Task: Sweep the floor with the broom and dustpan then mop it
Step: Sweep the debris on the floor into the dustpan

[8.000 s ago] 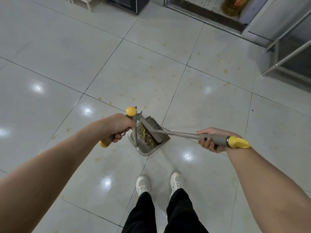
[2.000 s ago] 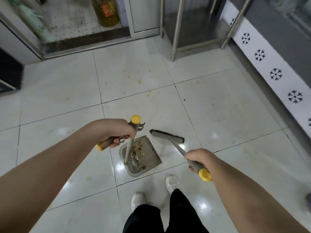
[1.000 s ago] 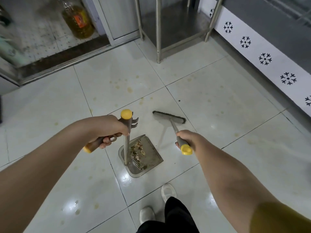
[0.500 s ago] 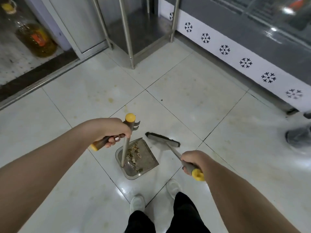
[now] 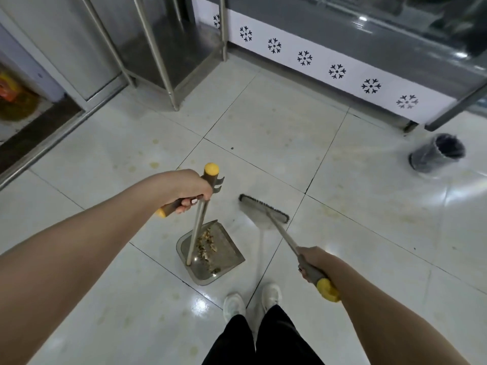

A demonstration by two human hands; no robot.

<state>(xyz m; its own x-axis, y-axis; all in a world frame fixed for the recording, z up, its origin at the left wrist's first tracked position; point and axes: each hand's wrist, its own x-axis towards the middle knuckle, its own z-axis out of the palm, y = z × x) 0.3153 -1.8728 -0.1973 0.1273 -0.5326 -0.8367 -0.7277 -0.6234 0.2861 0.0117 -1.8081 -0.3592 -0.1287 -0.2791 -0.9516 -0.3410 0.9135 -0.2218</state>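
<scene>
Head camera looks down on both bare forearms, and each is cut off by the lower edge of the frame. The left hand (image 5: pixel 188 189), in the middle, is closed round the grey grip of the dustpan (image 5: pixel 224 259). Most of its fingers are hidden under the hand; only some fingertips show below the grip. The right hand (image 5: pixel 313 260), at lower right, is wrapped round the grey grip of the broom (image 5: pixel 282 233) just above its yellow end cap, and its fingers are mostly hidden too. The dustpan is grey metal with a thin upright stick and yellow caps. It sits low in the centre over a tile joint and holds a small heap of brownish scraps (image 5: pixel 207 245). The broom head is flat with dark bristles, just right of the dustpan and apart from it. It is blurred, so I cannot tell if it touches the floor (image 5: pixel 263 122). The floor is glossy white tile with faint yellow stains. White shoes (image 5: pixel 234 304) stand at bottom centre. A metal rack (image 5: pixel 155 54) borders the upper left and a white strip (image 5: pixel 316 64) with black snowflake marks the upper right. A dark bin (image 5: pixel 436 154), blurred, stands at the right. Bare tiles lie between the broom and these. An orange and yellow thing (image 5: pixel 10 101) is cut off at the left edge and too blurred to make out.
</scene>
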